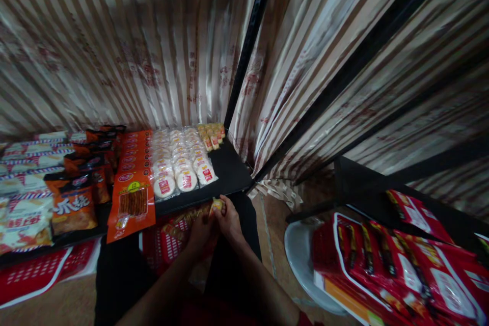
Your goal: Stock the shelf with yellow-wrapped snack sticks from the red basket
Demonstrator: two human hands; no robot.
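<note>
A small yellow wrapped snack packet (217,205) is pinched in my right hand (230,221), above my lap. Closed beside it, my left hand (201,237) has its fingertips at the packet's lower left side. Below the hands, a red basket (171,248) between my legs holds several similar small packets, partly hidden by my left arm. Ahead on the black shelf (230,165), matching yellow packets (211,134) stand in rows at the right corner. To their left lie rows of round white crackers (186,178) in clear wrappers.
An orange snack pack (133,178), orange-black bags (74,204) and white-blue bags (28,219) fill the shelf's left. Red packets crowd a red basket (324,249) on a pale stool (296,244) at right. Black posts (250,35) and striped curtains (160,41) border the shelf.
</note>
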